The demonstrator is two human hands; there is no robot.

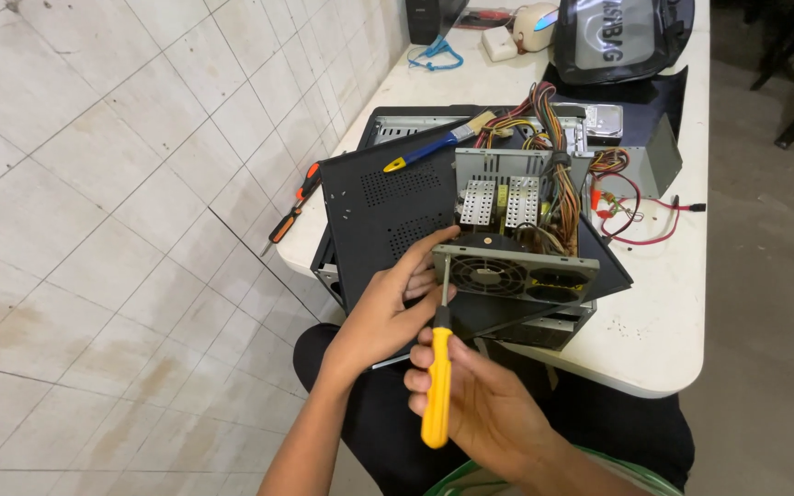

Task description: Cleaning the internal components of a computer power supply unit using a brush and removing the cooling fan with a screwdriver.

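White table (663, 340) stands against a tiled wall (121, 184).

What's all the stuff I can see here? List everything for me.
Power supply unit: one, grey metal with a round fan grille, on the black panel.
Wire bundle: one, multicoloured, rising from the unit.
Black panel: one, perforated, lying across the open computer case.
Yellow-handled screwdriver: one, tip at the unit's front edge.
Brush: one, blue and yellow handle, on the panel.
Orange-and-black screwdriver: one, at the table's left edge.
Table: one, white.
Bag: one, dark, far end.
Blue cable: one, far end.
Left hand: steadies the unit.
Right hand: grips the yellow-handled screwdriver.
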